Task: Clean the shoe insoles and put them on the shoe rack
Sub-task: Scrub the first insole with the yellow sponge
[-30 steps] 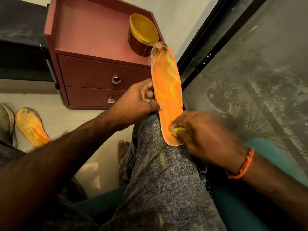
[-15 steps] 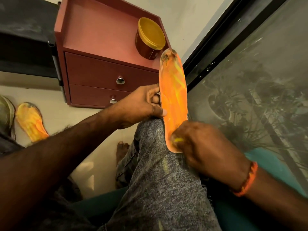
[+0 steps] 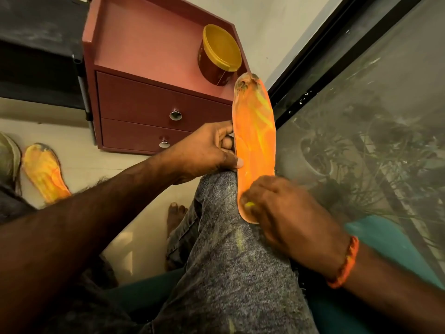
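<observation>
An orange insole (image 3: 255,141) streaked with yellow rests lengthwise on my raised knee, its dirty toe end pointing away. My left hand (image 3: 207,151) grips its left edge, thumb on top and fingers curled behind. My right hand (image 3: 284,213) covers the heel end with fingers curled around a small yellow item (image 3: 250,204), most of which is hidden. A second orange insole (image 3: 44,173) lies on the floor at the left.
A maroon two-drawer cabinet (image 3: 154,109) stands ahead with a yellow-lidded tub (image 3: 220,55) on top. A dark rack (image 3: 41,56) is at the far left, next to a shoe (image 3: 8,160). A glass window (image 3: 361,116) fills the right. I sit on a teal seat (image 3: 395,249).
The view has shifted so the cabinet and insole sit lower and more to the right. My right hand has moved slightly over the insole's heel; my left hand keeps its grip.
</observation>
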